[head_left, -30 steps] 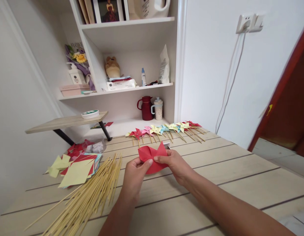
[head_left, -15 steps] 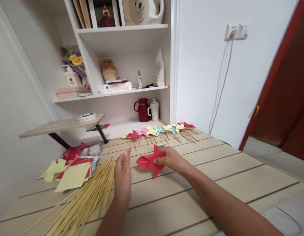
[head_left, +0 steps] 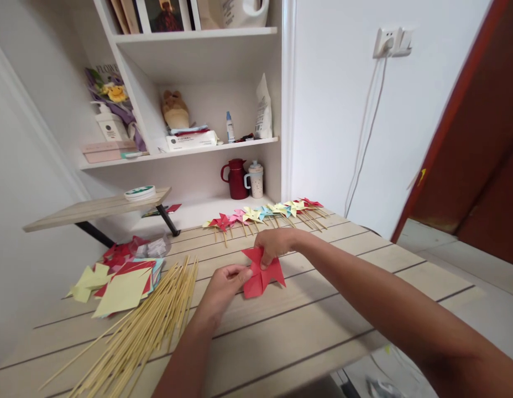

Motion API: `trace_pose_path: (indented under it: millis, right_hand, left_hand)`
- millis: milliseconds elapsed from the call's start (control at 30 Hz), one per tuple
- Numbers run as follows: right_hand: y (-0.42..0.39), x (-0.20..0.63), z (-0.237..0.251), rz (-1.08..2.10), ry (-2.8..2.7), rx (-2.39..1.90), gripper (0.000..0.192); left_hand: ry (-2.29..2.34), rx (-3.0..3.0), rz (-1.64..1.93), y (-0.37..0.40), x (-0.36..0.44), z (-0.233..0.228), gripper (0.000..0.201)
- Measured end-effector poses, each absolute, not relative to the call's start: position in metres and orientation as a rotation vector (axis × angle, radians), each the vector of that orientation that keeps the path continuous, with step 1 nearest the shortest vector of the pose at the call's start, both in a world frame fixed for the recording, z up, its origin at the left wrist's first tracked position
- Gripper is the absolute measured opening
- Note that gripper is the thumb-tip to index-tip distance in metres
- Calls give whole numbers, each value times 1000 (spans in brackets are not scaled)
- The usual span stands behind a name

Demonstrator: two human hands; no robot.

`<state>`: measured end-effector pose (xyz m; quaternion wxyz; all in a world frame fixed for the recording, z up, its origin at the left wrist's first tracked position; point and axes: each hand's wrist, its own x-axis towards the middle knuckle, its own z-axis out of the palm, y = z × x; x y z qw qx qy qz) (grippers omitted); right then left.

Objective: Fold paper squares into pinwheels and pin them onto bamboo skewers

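Observation:
A red paper pinwheel piece (head_left: 256, 283) with pointed corners is held just over the table between both hands. My right hand (head_left: 273, 246) grips its upper part, thumb on the front near the centre. My left hand (head_left: 229, 281) pinches the left edge between thumb and fingers. To the left of my left hand lies a spread of thin wooden sticks (head_left: 144, 326). Beyond the hands, a row of finished paper pinwheels on sticks (head_left: 252, 214) lies along the table's back.
Square coloured paper sheets (head_left: 124, 290) and a yellow cut-paper piece (head_left: 88, 283) lie at the left, near a clear plastic container (head_left: 157, 247). A small raised wooden shelf (head_left: 94, 210) stands behind them. A red jug (head_left: 237, 179) and a speckled cup (head_left: 255, 179) stand in the white shelving.
My left hand has moved right and now pinches the red paper. My right hand has shifted onto the paper's top, and the paper has turned. The view has shifted slightly.

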<state>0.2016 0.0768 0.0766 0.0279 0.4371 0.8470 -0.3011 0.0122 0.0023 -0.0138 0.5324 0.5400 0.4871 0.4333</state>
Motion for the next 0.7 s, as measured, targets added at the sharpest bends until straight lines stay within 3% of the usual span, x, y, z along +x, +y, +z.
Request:
trace_pose_path:
  millis: [533,700]
  right_hand:
    - [81,177,60,-901,2555,1095,22]
    - [77,188,57,-857,2839,1197,23]
  left_hand:
    - [1260,1318,883,1,10,-19,28]
    - [1240,1087,1165,9,5,-26,30]
